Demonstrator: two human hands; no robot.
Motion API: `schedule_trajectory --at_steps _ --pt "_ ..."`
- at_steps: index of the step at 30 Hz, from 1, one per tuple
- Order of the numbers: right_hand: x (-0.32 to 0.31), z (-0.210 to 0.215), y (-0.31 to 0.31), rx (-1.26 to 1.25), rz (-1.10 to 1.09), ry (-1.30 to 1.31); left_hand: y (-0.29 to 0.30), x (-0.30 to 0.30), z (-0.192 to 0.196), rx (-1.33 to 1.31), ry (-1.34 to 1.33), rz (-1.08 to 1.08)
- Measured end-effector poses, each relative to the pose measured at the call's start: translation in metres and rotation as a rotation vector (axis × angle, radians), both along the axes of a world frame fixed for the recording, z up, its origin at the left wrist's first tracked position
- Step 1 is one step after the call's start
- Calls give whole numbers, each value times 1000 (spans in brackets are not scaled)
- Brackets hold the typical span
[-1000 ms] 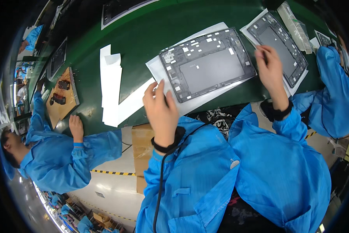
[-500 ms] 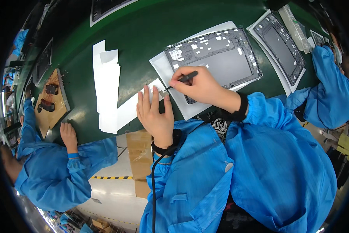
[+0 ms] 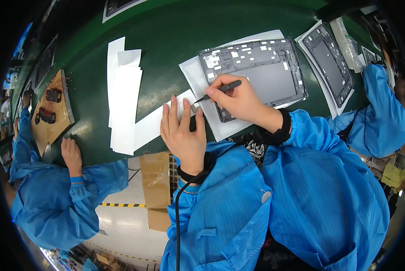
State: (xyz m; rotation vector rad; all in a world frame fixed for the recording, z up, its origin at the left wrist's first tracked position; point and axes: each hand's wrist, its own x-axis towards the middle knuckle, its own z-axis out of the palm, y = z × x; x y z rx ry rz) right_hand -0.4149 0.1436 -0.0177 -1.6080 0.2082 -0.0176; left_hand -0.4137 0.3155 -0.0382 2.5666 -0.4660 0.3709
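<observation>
My right hand grips black tweezers, their thin tip pointing down-left. The tip reaches the right end of a white paper strip, beside a small greyish patch. My left hand lies on that strip with fingers stretched out and apart, holding it flat. Right of the strip, a dark grey tablet-like housing with many small white stickers rests on white sheets. My right hand and wrist cover part of its lower left edge.
More white strips lie overlapped to the left. Another dark housing sits on sheets at the right, near a co-worker's blue sleeve. At left, a co-worker's hand rests by a brown board with black parts. A black cord runs from my left wristband.
The view has shifted slightly. The tweezers' tip stays at the strip's right end, where a small white bit now shows by it. My left hand still presses the strip.
</observation>
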Motion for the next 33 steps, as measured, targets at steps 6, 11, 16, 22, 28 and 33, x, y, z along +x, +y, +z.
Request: schedule_trajectory --at_steps 6,11,16,22,28,33 --pt "0 7 3 -128 50 -31 -1 0 0 -22 14 -1" --pt "-1 17 -13 216 -146 7 -2 -1 3 -25 49 9" --pt "4 12 -43 181 -311 -2 -2 3 16 3 76 -33" --pt "10 -3 -45 206 -259 -38 -25 18 28 24 -10 -116" --pt "12 -2 -46 161 -233 -5 -47 23 29 -37 106 -206" --pt "12 -3 -47 147 -226 0 -49 25 26 9 61 -239"
